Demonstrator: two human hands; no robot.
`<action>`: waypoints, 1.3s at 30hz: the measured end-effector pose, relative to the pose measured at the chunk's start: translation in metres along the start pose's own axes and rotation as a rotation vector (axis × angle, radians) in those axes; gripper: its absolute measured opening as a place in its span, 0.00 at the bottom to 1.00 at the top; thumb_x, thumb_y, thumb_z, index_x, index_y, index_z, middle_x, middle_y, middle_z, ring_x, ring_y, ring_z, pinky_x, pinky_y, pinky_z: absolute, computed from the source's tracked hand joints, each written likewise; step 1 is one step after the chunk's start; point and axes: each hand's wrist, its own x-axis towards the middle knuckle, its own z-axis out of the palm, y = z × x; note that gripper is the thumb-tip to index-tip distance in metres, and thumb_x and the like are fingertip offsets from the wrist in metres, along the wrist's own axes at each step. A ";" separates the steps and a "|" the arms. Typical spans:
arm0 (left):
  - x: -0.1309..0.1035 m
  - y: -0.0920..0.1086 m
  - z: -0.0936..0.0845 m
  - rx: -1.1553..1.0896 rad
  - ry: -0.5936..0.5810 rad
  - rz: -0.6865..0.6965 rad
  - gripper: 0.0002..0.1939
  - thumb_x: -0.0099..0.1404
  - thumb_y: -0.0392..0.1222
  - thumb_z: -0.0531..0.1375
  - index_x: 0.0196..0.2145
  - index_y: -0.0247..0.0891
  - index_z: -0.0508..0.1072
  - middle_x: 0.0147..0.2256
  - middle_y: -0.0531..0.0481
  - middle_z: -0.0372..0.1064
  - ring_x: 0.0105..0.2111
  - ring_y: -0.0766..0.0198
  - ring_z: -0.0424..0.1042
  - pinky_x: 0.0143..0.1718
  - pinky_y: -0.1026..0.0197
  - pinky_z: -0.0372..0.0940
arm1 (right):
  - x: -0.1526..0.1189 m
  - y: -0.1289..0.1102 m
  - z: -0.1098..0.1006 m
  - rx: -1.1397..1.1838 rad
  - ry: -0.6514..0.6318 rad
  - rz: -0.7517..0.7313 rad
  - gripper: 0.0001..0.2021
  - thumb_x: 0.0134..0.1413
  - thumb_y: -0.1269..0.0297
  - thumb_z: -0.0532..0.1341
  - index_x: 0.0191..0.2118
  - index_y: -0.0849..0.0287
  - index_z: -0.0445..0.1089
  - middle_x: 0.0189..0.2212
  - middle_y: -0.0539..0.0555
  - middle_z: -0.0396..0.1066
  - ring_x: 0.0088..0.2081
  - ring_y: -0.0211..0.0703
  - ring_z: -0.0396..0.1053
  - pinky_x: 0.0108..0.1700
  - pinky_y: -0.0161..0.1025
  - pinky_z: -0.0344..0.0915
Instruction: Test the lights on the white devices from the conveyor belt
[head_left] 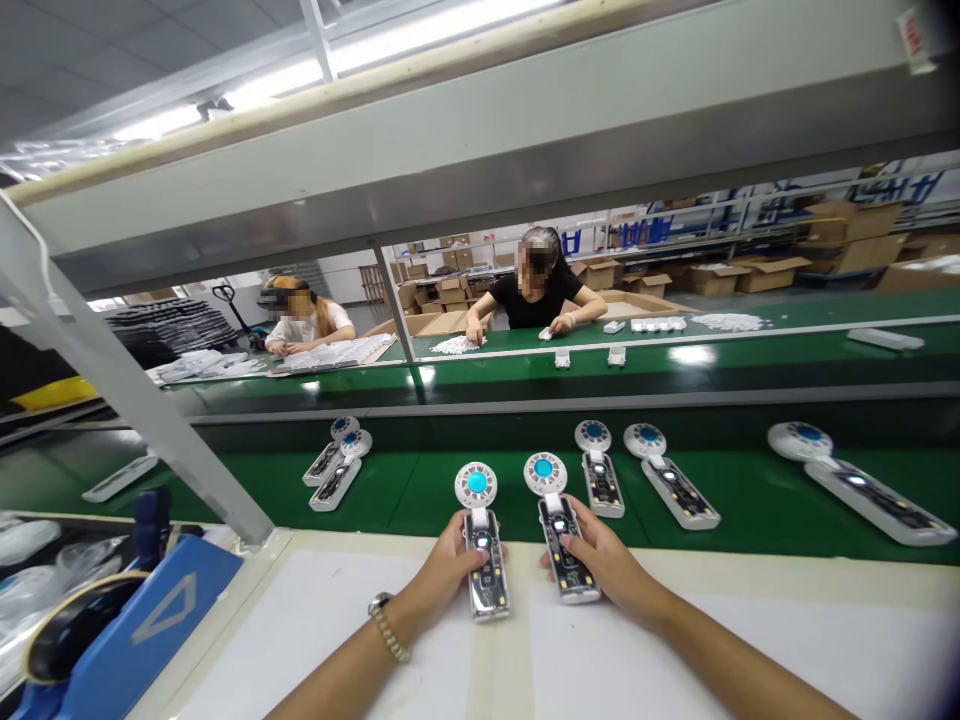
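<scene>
Each hand's grip pinches one device — left hand [450,560] and right hand [600,560] on the left unit [484,545] and right unit [561,535] — and both overhang the surface [675,660] edge, so a thumb slip could tip one onto the belt [420,490].

Head view, down over near bench [675,640]

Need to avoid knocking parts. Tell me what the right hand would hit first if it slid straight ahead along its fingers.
The right hand already rests on a handheld fan unit. Straight on, it would probably just push that unit onto the green conveyor belt; depth is uncertain.
</scene>
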 end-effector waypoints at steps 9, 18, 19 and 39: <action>-0.001 0.000 -0.001 0.046 -0.049 0.017 0.29 0.45 0.41 0.68 0.42 0.37 0.59 0.34 0.45 0.67 0.36 0.57 0.68 0.35 0.59 0.61 | 0.008 0.020 -0.012 -0.017 -0.043 -0.067 0.51 0.38 0.47 0.64 0.60 0.61 0.31 0.31 0.55 0.69 0.31 0.48 0.70 0.35 0.46 0.65; -0.001 0.002 0.001 0.066 -0.038 0.006 0.28 0.45 0.40 0.68 0.42 0.37 0.60 0.34 0.45 0.67 0.37 0.57 0.68 0.37 0.57 0.62 | 0.003 0.012 -0.009 0.013 -0.080 -0.059 0.49 0.41 0.49 0.64 0.60 0.59 0.31 0.32 0.56 0.69 0.32 0.48 0.70 0.37 0.47 0.65; -0.001 0.002 0.001 0.064 -0.039 0.012 0.28 0.45 0.40 0.68 0.42 0.37 0.60 0.34 0.45 0.67 0.37 0.57 0.68 0.37 0.57 0.62 | 0.003 0.012 -0.009 0.016 -0.077 -0.058 0.49 0.41 0.49 0.64 0.60 0.59 0.31 0.32 0.56 0.69 0.32 0.48 0.70 0.37 0.46 0.65; -0.001 -0.001 -0.003 0.073 -0.081 0.026 0.29 0.48 0.39 0.67 0.44 0.36 0.58 0.36 0.44 0.68 0.38 0.57 0.69 0.36 0.60 0.61 | 0.006 0.023 -0.013 0.005 -0.080 -0.159 0.41 0.46 0.54 0.62 0.59 0.56 0.36 0.50 0.64 0.58 0.40 0.50 0.68 0.42 0.47 0.64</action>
